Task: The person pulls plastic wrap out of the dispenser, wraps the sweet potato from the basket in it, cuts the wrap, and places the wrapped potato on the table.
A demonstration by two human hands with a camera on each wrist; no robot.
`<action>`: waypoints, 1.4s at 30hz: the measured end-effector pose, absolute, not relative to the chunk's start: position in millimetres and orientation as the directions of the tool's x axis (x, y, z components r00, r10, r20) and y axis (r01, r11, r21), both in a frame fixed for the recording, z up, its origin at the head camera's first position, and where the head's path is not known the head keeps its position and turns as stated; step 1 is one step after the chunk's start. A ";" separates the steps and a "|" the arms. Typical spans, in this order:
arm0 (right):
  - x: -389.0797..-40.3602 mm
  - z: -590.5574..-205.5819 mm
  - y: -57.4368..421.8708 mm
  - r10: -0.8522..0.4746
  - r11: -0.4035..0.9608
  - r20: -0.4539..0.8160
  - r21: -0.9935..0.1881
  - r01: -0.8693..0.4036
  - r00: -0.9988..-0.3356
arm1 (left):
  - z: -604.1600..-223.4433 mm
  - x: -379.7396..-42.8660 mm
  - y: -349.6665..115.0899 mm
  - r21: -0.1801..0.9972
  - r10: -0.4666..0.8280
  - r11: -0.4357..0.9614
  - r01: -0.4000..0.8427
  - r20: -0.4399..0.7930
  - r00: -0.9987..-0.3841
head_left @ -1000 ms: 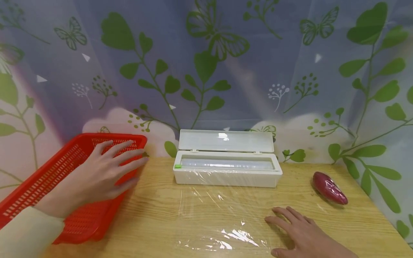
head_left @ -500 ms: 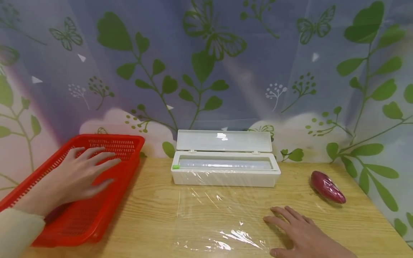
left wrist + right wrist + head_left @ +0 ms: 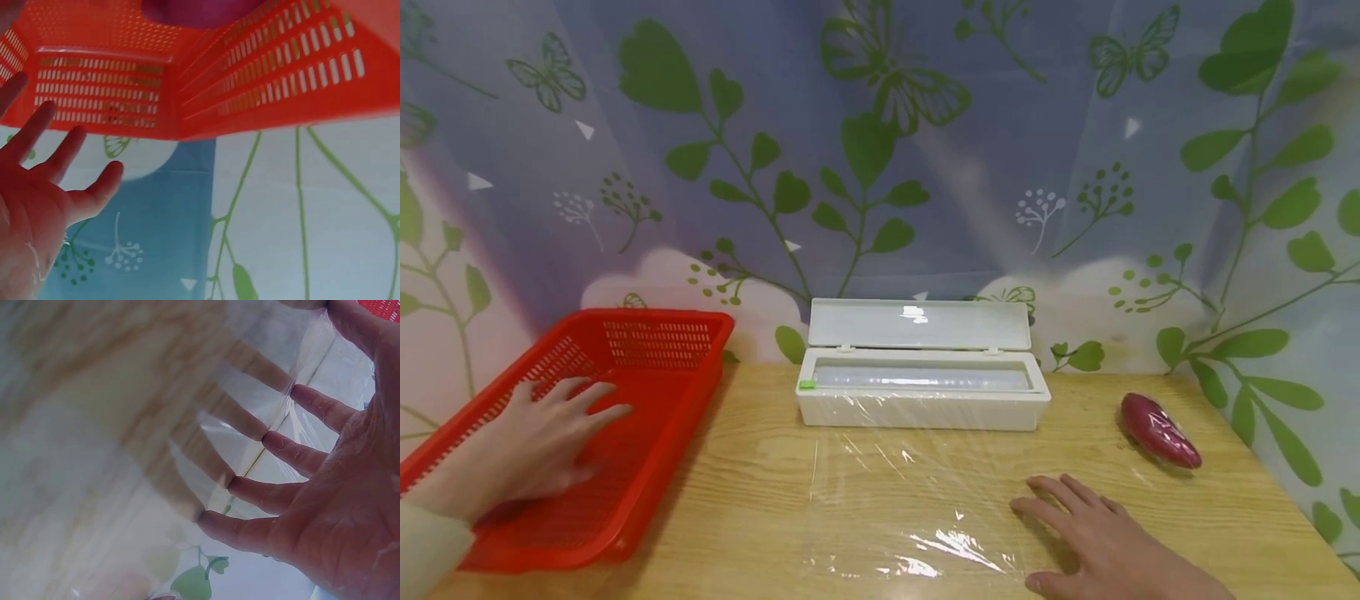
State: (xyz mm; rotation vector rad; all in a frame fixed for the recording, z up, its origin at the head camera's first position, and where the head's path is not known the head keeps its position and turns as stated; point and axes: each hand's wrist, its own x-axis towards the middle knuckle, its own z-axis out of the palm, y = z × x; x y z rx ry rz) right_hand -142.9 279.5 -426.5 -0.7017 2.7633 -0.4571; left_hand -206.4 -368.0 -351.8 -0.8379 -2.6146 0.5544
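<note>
My left hand is inside the red plastic basket, its fingers spread and holding nothing. Below the wrist a purple, rounded thing lies in the basket, mostly hidden; the left wrist view shows part of this purple thing at the top. Clear cling film stretches from a white dispenser box over the wooden table. My right hand rests its spread fingertips at the film's right edge; in the right wrist view those fingertips touch the shiny surface.
A glossy purple-red tapered thing, like a sweet potato, lies at the table's right. The dispenser's lid stands raised, and a green tab sits on its left end. A leaf-patterned curtain hangs behind.
My left hand has moved left and down, from over the basket's right side deeper into it, uncovering its far wall. My right hand has stayed on the table.
</note>
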 end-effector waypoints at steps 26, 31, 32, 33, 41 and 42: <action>-143.4 -425.5 279.6 -0.490 0.840 -0.173 -0.355 -0.410 -0.854 | -386.3 -208.5 -421.8 -0.395 0.284 0.881 0.261 0.000 -0.959; -143.7 -425.1 279.3 -0.484 0.844 -0.180 -0.354 -0.403 -0.856 | -387.5 -209.7 -422.0 -0.378 0.272 0.889 0.260 -0.022 -0.962; -143.8 -425.2 279.2 -0.484 0.844 -0.180 -0.355 -0.403 -0.856 | -387.2 -209.8 -421.6 -0.375 0.276 0.889 0.263 -0.021 -0.961; -143.8 -425.3 279.2 -0.484 0.844 -0.179 -0.354 -0.403 -0.857 | -387.4 -209.8 -420.9 -0.365 0.277 0.892 0.266 -0.024 -0.961; -144.1 -426.9 279.5 -0.492 0.840 -0.159 -0.346 -0.418 -0.856 | -385.1 -206.1 -407.2 -0.243 0.312 0.923 0.298 0.024 -0.950; -144.3 -427.0 279.6 -0.494 0.839 -0.153 -0.344 -0.423 -0.856 | -383.6 -206.0 -405.0 -0.226 0.326 0.924 0.309 0.040 -0.945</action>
